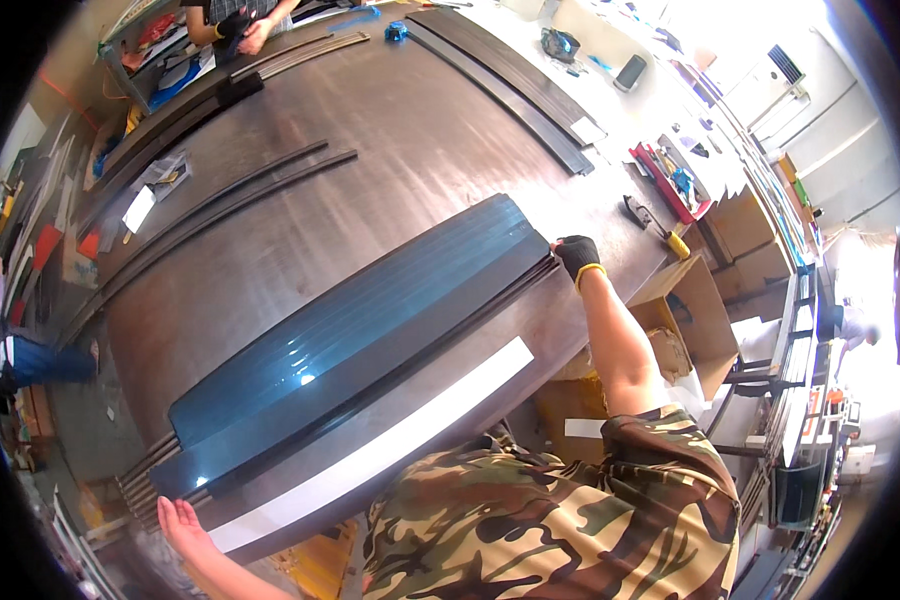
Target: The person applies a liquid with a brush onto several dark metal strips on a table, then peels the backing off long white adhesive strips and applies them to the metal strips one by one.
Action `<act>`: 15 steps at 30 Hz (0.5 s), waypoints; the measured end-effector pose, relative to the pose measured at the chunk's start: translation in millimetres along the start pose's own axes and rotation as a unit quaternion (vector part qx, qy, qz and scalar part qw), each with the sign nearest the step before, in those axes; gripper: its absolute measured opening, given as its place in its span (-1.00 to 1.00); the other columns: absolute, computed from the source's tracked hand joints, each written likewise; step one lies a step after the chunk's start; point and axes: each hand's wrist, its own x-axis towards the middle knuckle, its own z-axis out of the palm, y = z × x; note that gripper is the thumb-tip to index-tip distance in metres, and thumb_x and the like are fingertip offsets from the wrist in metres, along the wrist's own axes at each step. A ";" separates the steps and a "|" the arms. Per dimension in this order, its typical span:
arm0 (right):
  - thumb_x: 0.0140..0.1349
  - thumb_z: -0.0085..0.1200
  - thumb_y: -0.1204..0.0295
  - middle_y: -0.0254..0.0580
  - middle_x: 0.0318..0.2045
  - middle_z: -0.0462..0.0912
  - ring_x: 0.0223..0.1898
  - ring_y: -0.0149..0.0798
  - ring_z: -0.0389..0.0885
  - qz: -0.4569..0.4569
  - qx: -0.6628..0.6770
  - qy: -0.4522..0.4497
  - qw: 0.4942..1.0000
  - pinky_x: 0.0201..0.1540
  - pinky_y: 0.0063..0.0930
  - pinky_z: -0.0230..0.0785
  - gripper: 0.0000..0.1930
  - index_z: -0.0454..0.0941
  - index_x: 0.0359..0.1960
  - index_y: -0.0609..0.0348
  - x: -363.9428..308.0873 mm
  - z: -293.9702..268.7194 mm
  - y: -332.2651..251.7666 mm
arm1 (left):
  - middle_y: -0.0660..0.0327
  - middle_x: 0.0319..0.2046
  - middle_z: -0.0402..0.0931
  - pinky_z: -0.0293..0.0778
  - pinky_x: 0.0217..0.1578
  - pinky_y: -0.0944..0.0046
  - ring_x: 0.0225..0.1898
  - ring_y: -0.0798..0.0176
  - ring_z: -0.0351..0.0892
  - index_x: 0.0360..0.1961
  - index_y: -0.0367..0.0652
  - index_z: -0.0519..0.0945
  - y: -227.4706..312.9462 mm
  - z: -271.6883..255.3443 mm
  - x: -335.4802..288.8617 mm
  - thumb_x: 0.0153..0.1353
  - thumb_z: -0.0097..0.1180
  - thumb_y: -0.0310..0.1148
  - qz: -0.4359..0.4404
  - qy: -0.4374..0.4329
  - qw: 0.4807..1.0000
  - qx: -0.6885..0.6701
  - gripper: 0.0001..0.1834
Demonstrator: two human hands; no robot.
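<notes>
A long, glossy dark-blue stack of thin, ribbed sheet [370, 310] lies slantwise across the table before me. Along its near side run dark, narrow strips [470, 310], and the ends of several thin rods [142, 483] stick out at its left. My right hand [578, 256], in a black glove with a yellow cuff, is closed on the stack's right end; its fingertips are partly hidden. My bare left hand [180, 522] is beside the left end, fingers stretched out, palm showing, with nothing in it. Whether it touches the stack, I cannot tell.
A white strip [380, 440] lies along the table's near edge. Dark bars [260, 175] and long rails [500, 90] rest farther back. A red tray [670, 180], a yellow-handled tool [675, 243] and a cardboard box [700, 325] are at right. Another person's hands [250, 35] work at the far left.
</notes>
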 end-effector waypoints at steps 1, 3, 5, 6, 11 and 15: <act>0.14 0.05 0.19 -0.10 -0.39 0.69 -0.35 -0.04 0.65 -0.015 0.003 -0.006 1.000 -0.24 -0.30 0.47 -0.74 0.68 -0.42 0.08 2.1 4.9 1.1 | 0.25 -0.13 0.52 0.48 -0.07 0.39 -0.15 0.37 0.51 0.12 -0.22 0.47 3.3 2.2 -0.7 0.18 0.33 -0.29 0.002 0.006 1.000 0.008 -0.48; 0.14 0.05 0.18 -0.11 -0.39 0.69 -0.35 -0.05 0.64 0.054 0.041 -0.007 0.998 -0.22 -0.30 0.47 -0.73 0.67 -0.43 0.08 -2.6 3.9 -10.7 | 0.25 -0.12 0.52 0.48 -0.07 0.38 -0.14 0.36 0.50 0.11 -0.23 0.48 10.0 6.7 2.3 0.17 0.34 -0.27 0.007 0.016 0.999 0.028 -0.48; 0.14 0.05 0.18 -0.12 -0.37 0.69 -0.32 -0.05 0.65 0.094 0.056 -0.028 0.994 -0.20 -0.31 0.47 -0.73 0.67 -0.41 0.07 -1.7 1.0 -12.6 | 0.25 -0.11 0.52 0.47 -0.04 0.36 -0.12 0.36 0.49 0.13 -0.25 0.48 11.1 6.2 7.5 0.17 0.35 -0.25 0.014 0.016 0.999 0.040 -0.45; 0.13 0.05 0.19 -0.13 -0.36 0.70 -0.29 -0.04 0.65 0.089 0.062 -0.016 0.994 -0.18 -0.29 0.48 -0.74 0.68 -0.41 0.06 -1.2 5.6 -6.7 | 0.25 -0.11 0.53 0.47 -0.04 0.35 -0.11 0.36 0.49 0.13 -0.26 0.48 12.5 7.2 8.8 0.17 0.35 -0.25 0.015 0.015 0.999 0.043 -0.44; 0.10 0.09 0.23 -0.15 -0.43 0.69 -0.36 -0.13 0.64 0.091 0.015 -0.004 0.996 -0.23 -0.30 0.47 -0.77 0.70 -0.42 0.08 4.0 12.8 -3.3 | 0.26 -0.11 0.54 0.46 -0.03 0.35 -0.12 0.38 0.49 0.14 -0.25 0.49 18.9 8.5 10.1 0.19 0.31 -0.27 0.011 -0.003 0.999 0.047 -0.47; 0.12 -0.04 0.15 -0.09 -0.33 0.69 -0.27 0.02 0.66 0.077 -0.018 -0.028 0.996 -0.15 -0.18 0.50 -0.70 0.70 -0.40 0.00 0.8 8.6 -3.7 | 0.26 -0.13 0.55 0.46 -0.03 0.36 -0.13 0.38 0.50 0.11 -0.24 0.51 20.5 10.6 7.4 0.20 0.31 -0.28 0.018 -0.001 0.999 0.049 -0.51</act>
